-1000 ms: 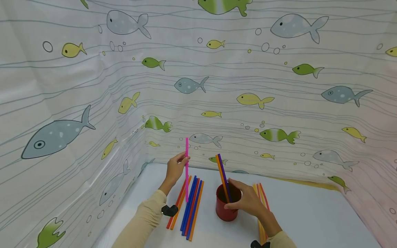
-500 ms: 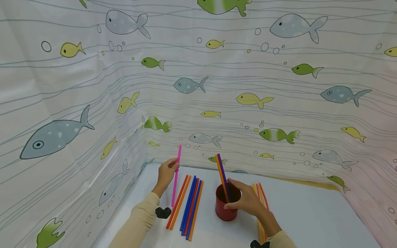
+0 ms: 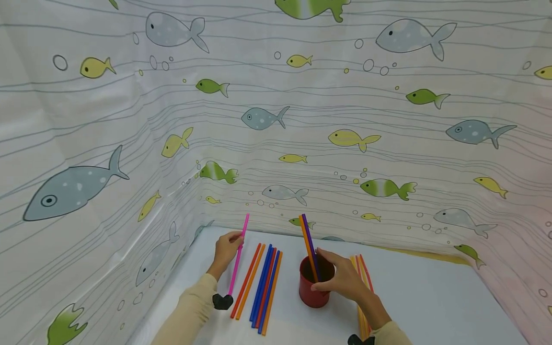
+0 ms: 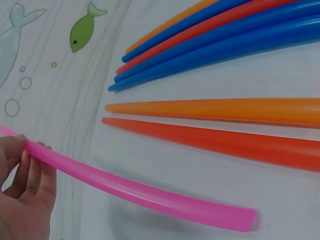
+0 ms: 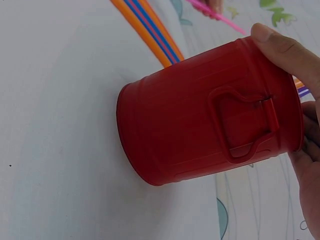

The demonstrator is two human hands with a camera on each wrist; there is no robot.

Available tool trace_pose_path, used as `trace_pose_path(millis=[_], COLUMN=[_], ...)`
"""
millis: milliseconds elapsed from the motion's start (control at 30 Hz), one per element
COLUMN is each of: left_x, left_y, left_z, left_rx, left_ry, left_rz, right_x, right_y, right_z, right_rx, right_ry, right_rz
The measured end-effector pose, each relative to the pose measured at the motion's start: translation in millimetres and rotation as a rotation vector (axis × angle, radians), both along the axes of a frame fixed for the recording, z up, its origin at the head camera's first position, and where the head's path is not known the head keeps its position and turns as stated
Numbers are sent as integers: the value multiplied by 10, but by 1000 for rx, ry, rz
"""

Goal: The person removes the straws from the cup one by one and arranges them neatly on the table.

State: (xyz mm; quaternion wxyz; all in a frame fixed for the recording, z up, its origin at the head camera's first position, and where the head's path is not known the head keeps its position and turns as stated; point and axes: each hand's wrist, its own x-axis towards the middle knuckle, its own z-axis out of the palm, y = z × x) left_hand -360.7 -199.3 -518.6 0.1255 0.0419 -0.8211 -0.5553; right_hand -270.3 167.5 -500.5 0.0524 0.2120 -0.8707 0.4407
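Observation:
My left hand [image 3: 227, 248] pinches a pink straw [image 3: 238, 258] near its upper end, thumb against fingers. The straw slants over the table's left part; whether its lower end touches the table I cannot tell. In the left wrist view the pink straw [image 4: 145, 196] lies beside a red straw [image 4: 215, 142] and an orange straw [image 4: 215, 110]. My right hand [image 3: 342, 275] grips the rim of a red metal can [image 3: 314, 294], which has a wire side handle [image 5: 215, 125]. Inside the can lean an orange straw [image 3: 305, 235] and a purple straw [image 3: 308, 236]; their lower ends are hidden.
On the white table [image 3: 431, 306], a group of blue, red and orange straws [image 3: 266, 290] lies left of the can. Several yellow and red straws [image 3: 365, 274] lie partly under my right forearm. A fish-printed sheet [image 3: 258, 139] encloses the back and sides.
My left hand has moved left and down with the pink straw, from over the red and orange straws to beside them. The straw now tilts more. My right hand and the can stay put.

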Motion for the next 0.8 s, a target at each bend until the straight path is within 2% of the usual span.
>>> trace_pose_path(millis=[167, 300, 600, 800], left_x=[60, 113, 136, 133], left_y=[-40, -46, -33, -17], left_z=[-103, -188, -314, -392], left_rx=[-8, -20, -96, -109], left_ry=[-38, -63, -50, -37], left_rz=[3, -24, -38, -58], right_x=[-7, 1, -7, -7], right_y=[-1, -2, -4, -4], right_z=[-14, -17, -27, -22], right_rx=[7, 14, 18, 18], right_ry=[11, 1, 12, 17], right_rz=[-7, -14, -12, -10])
